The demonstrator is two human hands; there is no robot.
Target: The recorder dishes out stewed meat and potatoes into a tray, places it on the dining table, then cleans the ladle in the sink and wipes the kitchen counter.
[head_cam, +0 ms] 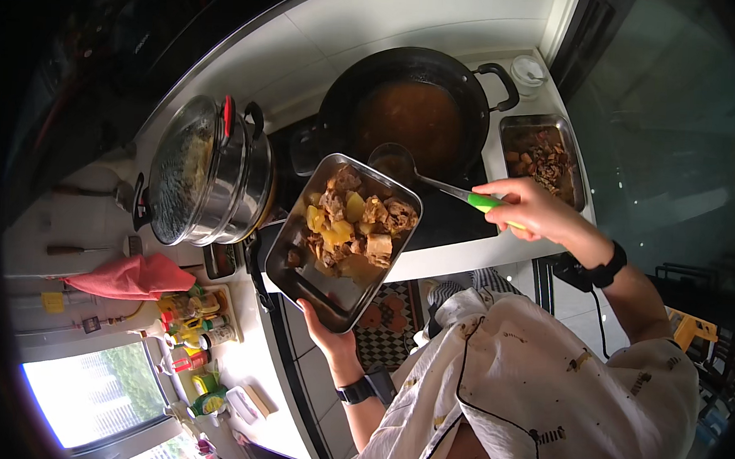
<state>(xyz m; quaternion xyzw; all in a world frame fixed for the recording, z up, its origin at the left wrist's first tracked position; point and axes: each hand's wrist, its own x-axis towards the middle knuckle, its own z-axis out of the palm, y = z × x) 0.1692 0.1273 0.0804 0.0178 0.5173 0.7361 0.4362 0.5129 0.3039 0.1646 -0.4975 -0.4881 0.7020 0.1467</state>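
My left hand [330,343] grips the near end of a rectangular metal tray [311,301] from below. Meat chunks and yellow potato-like pieces [349,222] lie in it, heaped toward its far side. In my right hand [527,207] is the green handle of a metal ladle [444,187]. The ladle's bowl hangs at the near rim of a black wok [343,97], just beyond the tray. Brown broth [411,116] covers the wok's bottom. The tray's far edge hides part of the stove and comes close to the wok.
A lidded steel steamer pot [220,178] stands left of the wok. On the right, another metal tray [543,154] holds chopped cooked food, with a lidded jar [528,73] behind it. Bottles [200,333] and a red cloth [134,276] are at the left.
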